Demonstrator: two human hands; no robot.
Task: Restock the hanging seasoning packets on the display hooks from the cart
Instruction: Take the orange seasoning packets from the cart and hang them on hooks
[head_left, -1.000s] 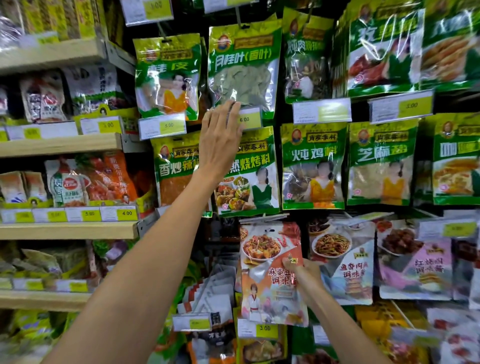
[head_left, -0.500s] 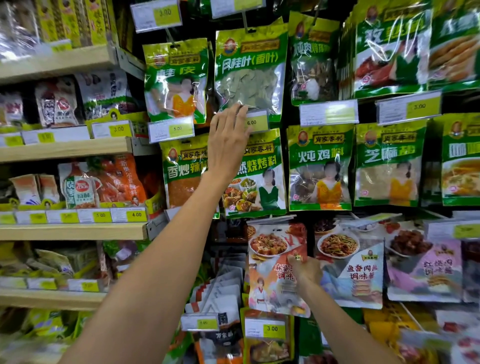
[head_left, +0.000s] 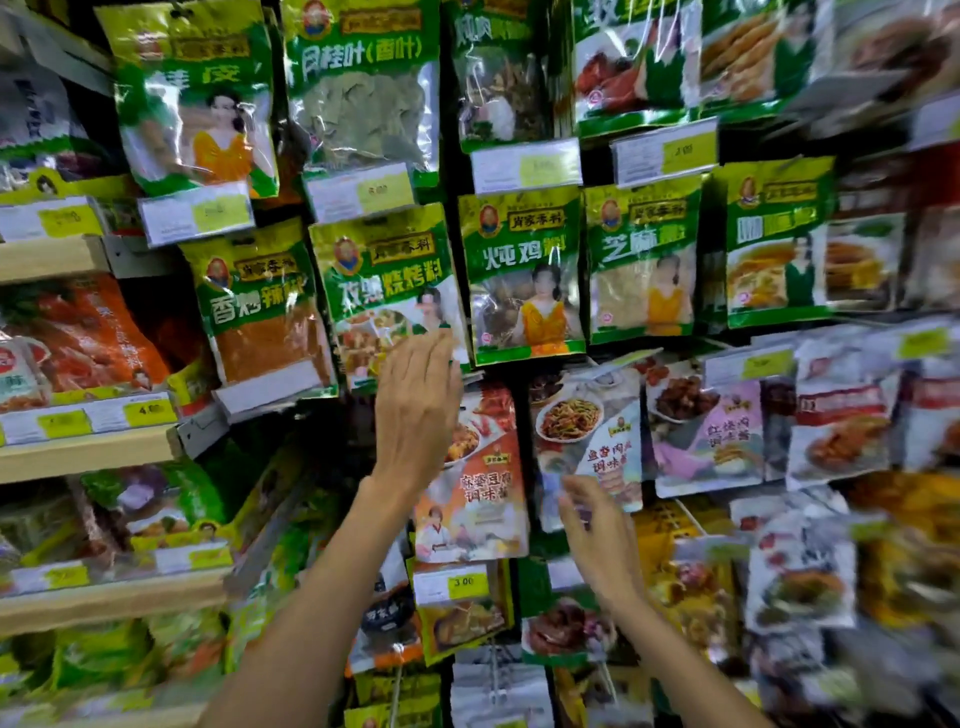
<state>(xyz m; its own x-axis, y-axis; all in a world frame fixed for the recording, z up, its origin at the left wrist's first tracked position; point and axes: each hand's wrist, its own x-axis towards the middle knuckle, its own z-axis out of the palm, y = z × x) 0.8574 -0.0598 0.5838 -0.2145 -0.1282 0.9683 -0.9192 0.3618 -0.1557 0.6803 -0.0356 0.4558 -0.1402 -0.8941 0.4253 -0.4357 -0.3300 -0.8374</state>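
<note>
Nearest, right hand (head_left: 597, 540): grip slack, empty; left hand (head_left: 415, 410) raised, fingers (head_left: 426, 358) straight, nothing held. Behind, between them, orange packet (head_left: 483, 499) was found hanging. It was judged best squared gently, flush under the green packets (head_left: 389, 280).

Single head-worn wide-angle view, facing forward at the wall of hanging packets (head_left: 524, 275), roughly square-on and close, so packets fill the frame edge to edge. Wooden shelves (head_left: 88, 452) run off along the left edge at an angle. Both forearms enter from the bottom edge: left hand (head_left: 415, 405) near centre, right hand (head_left: 597, 545) lower and right of it. Right side and bottom are soft — motion blur.
</note>
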